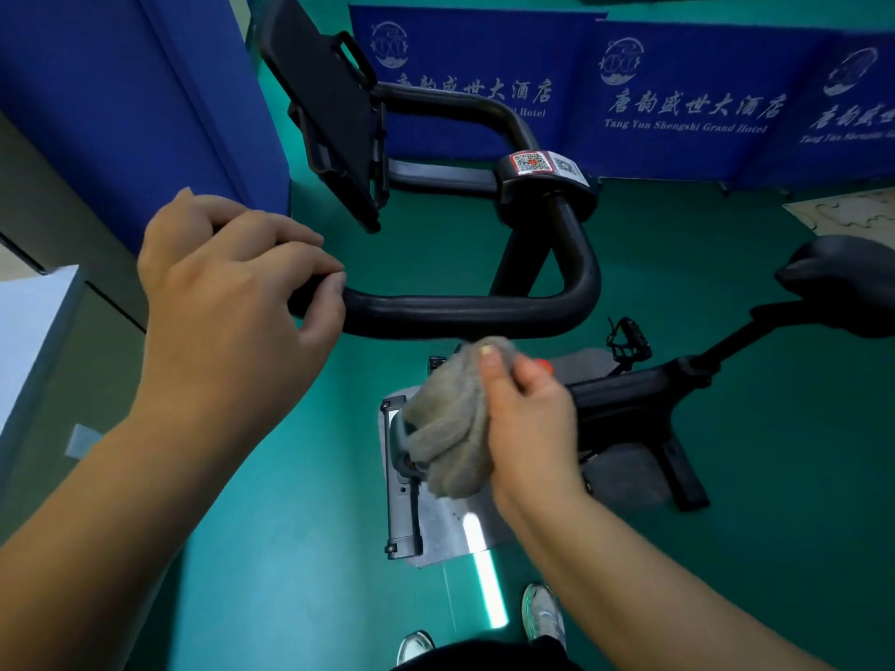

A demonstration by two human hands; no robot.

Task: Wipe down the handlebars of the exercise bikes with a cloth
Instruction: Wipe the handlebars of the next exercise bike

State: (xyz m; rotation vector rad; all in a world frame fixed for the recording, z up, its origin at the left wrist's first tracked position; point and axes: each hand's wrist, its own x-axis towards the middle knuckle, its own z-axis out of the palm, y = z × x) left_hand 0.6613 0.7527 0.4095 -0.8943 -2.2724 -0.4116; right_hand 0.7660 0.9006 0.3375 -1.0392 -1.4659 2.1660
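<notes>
Holding: left hand wrapped over the near bar's left end. Handlebars, black; near bar's long axis runs left to right. Cloth, grey, bunched, pinched in right hand just below that bar, apart from it; right hand nearer. Writing: banners read "Tang Yun Shengshi Grand Hotel"; QR stickers.

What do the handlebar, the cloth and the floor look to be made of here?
Handlebar: matte black, faintly ribbed, probably foam or rubber padding over a tube. Cloth: grey-beige and fuzzy, likely terry or microfibre, bunched in the right hand. Floor: smooth teal sheet with glare streaks, perhaps vinyl.
</notes>
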